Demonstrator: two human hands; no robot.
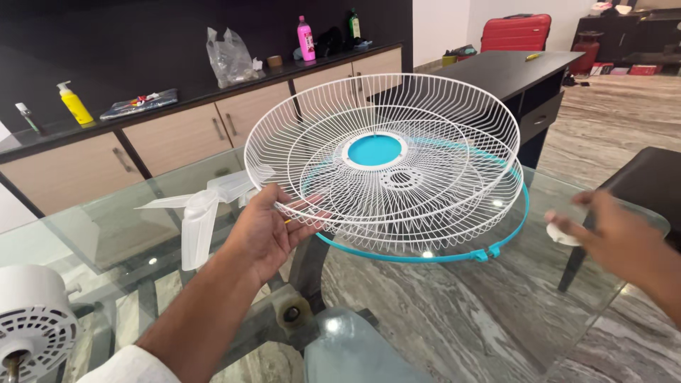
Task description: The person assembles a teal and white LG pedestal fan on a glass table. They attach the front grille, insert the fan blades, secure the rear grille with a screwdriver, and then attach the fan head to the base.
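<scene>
My left hand (266, 230) grips the near-left rim of a white wire fan grille (333, 106) with a turquoise centre disc (374, 150), holding it tilted above the glass table (461, 319). A second white wire grille (489, 206) with a turquoise rim band (425, 258) lies just under it. My right hand (613, 234), blurred, hovers at the right with a small white round part (560, 232) at its fingertips. White fan blades (202, 213) lie on the glass left of my left hand.
A white fan motor housing (32, 323) sits at the lower left. Behind stands a sideboard (177, 135) with a yellow bottle (73, 103), a plastic bag (230, 57) and a pink bottle (306, 39). A dark desk (496, 71) and red suitcase (516, 32) are farther back.
</scene>
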